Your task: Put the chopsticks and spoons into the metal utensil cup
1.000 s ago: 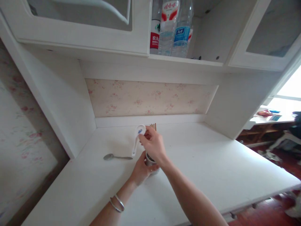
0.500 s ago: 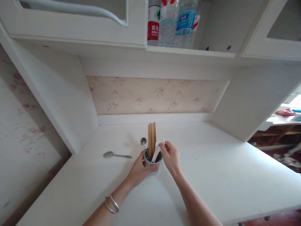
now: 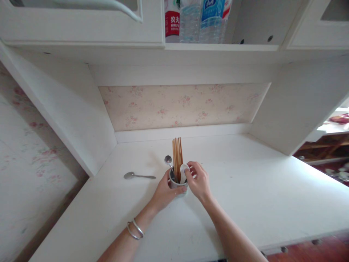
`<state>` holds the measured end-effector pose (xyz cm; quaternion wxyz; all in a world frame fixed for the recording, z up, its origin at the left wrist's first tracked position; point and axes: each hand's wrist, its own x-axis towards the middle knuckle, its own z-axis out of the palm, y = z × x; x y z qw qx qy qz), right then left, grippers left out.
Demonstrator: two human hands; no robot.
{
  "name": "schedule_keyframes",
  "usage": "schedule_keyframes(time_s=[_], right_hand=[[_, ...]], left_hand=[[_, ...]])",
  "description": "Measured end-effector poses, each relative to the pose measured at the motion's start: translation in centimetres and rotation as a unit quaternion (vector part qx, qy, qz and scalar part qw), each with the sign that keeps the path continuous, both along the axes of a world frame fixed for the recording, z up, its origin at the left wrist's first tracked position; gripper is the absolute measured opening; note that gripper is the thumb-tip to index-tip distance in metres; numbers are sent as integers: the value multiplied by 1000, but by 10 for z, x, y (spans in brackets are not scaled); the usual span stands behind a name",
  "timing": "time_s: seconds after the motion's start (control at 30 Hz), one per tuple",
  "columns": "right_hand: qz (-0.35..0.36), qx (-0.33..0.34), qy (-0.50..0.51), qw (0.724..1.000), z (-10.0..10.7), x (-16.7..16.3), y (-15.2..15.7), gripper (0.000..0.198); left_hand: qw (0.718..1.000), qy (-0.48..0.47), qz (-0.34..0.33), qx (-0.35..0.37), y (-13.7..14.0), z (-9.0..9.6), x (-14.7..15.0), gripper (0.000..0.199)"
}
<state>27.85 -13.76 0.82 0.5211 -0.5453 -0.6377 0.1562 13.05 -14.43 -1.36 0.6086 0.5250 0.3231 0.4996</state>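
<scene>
A small grey utensil cup [image 3: 177, 185] stands on the white countertop [image 3: 245, 196]. My left hand [image 3: 165, 191] is wrapped around its left side. Wooden chopsticks [image 3: 177, 156] stand upright in the cup, next to a metal spoon [image 3: 168, 160] with its bowl up. A white ceramic spoon [image 3: 184, 171] sits in the cup, bowl up. My right hand [image 3: 199, 182] touches this spoon's bowl with its fingertips. A second metal spoon [image 3: 139, 176] lies flat on the countertop to the left.
White cabinets hang overhead, and an open shelf holds water bottles [image 3: 199, 18]. A floral wallpaper panel [image 3: 182, 105] backs the niche. White side walls close it on both sides. At the right lies a room with a red floor [image 3: 335, 171].
My right hand carried the white ceramic spoon from above the counter into the cup, then pressed it lower. My left hand kept hold of the cup. The view tilted down slightly.
</scene>
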Motion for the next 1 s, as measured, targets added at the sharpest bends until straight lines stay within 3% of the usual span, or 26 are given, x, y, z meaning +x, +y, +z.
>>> schedule_keyframes(time_s=[0.23, 0.37, 0.5, 0.57, 0.67, 0.83, 1.0], right_hand=[[86, -23, 79, 993, -3, 0, -2, 29], [167, -38, 98, 980, -2, -2, -5, 51], [191, -73, 103, 974, -4, -3, -5, 70], [186, -86, 112, 972, -6, -3, -5, 73], [183, -87, 118, 972, -8, -3, -5, 72], [178, -94, 121, 972, -9, -6, -5, 70], [179, -97, 114, 972, -11, -6, -6, 72]], left_hand=[[1000, -5, -2, 7, 0, -1, 2, 72], [999, 16, -27, 22, -2, 6, -3, 70], [993, 112, 9, 23, -6, 14, -26, 82], [981, 185, 58, -3, -5, 17, -47, 73], [943, 315, 102, -42, 0, 21, -89, 49], [834, 520, 169, -76, 23, 18, -158, 51], [713, 681, 153, -64, 58, 9, -175, 56]])
